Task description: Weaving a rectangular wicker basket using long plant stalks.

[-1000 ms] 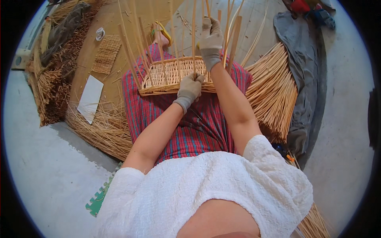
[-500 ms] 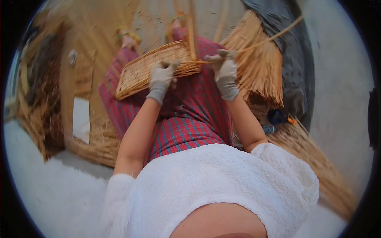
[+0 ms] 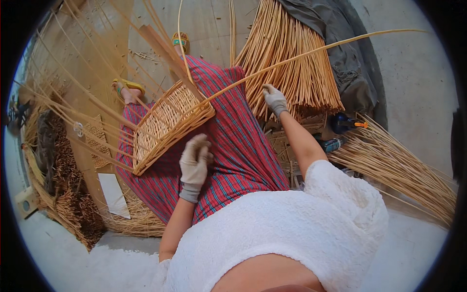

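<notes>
A woven wicker basket piece point(image 3: 168, 121) rests tilted across my lap, its long stakes fanning out to the far left. From its right corner a long pale rod point(image 3: 311, 51) sticks out to the right, above my right hand. My left hand point(image 3: 194, 165), in a pale glove with a grey cuff, is just below the basket, apart from it, fingers loosely bent and holding nothing visible. My right hand point(image 3: 275, 100), gloved too, is beside a big bundle of rods point(image 3: 296, 68) with fingers curled together; whether anything is in them cannot be made out.
A dark cloth point(image 3: 348, 73) lies by the bundle. A dark blue object with an orange tip point(image 3: 343, 123) and a teal-and-black tool point(image 3: 331, 145) lie right of my arm, near more rods point(image 3: 399, 170). Left are a white sheet point(image 3: 114, 194) and brown sticks point(image 3: 70, 190).
Both hands have come off the basket and rod. The basket has turned and shifted left and nearer on my lap; my right hand is now beside the bundle.
</notes>
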